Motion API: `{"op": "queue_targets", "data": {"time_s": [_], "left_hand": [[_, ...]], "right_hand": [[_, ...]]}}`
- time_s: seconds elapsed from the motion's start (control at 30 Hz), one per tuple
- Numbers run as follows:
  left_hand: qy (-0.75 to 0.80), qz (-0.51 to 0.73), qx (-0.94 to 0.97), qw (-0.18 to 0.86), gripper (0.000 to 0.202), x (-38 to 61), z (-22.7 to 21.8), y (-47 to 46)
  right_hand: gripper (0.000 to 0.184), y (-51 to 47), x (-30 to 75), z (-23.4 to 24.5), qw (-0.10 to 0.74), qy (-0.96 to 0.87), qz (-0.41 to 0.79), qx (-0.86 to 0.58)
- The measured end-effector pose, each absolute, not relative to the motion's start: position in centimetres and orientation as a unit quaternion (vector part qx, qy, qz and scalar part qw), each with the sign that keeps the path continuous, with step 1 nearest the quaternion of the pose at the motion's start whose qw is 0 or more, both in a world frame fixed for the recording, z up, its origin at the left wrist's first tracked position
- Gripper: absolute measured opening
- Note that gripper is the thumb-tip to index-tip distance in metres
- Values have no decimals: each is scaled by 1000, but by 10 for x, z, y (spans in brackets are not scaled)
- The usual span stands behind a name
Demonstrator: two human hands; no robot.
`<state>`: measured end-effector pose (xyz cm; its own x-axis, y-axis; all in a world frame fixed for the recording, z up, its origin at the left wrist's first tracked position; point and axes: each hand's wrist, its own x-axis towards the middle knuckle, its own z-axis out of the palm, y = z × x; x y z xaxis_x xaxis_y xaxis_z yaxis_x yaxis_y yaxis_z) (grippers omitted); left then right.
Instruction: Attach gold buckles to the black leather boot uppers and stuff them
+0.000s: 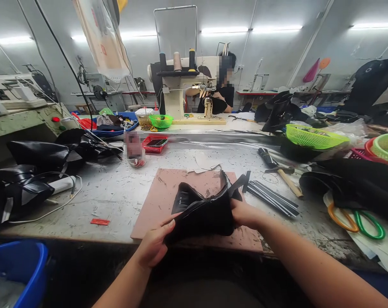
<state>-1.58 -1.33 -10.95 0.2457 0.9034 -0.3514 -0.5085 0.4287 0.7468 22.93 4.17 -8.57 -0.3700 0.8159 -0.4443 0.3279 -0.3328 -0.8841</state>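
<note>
Forearms (126, 276) angle in from 5 and 7 o'clock; left hand (153, 241) fingers pinch the black piece (203, 220) at its 8 o'clock, over the pink board (157, 194); right hand (248, 214) fingers, at 3 o'clock, are too hidden to tell; positioning seems the step, next needing steady support.

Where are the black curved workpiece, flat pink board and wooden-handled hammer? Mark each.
Black curved workpiece (203, 218): head view, outer side.
Flat pink board (159, 196): head view, bare left part.
Wooden-handled hammer (290, 183): head view, handle.

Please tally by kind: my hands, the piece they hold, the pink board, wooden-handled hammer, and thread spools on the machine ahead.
Left hand and right hand: 2
Held black piece: 1
Pink board: 1
Hammer: 1
Thread spools: 3
Total: 8
</note>
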Motion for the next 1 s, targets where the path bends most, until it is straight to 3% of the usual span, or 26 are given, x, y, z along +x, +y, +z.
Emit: {"op": "queue_targets", "data": {"time_s": [0.3,0.47,0.63,1.0], "left_hand": [[387,503,209,744,23,-13,-105,-13],[390,509,170,749,22,-13,-106,-8],[383,498,157,762,23,-14,-106,-5],[401,505,99,758,26,-12,-103,-1]], "right_hand": [[32,42,216,-95,326,-531,636,-455],[26,47,227,-98,274,-570,650,-421],[12,50,238,-79,243,-680,550,-419],[9,49,247,-67,198,-733,466,-453]]}}
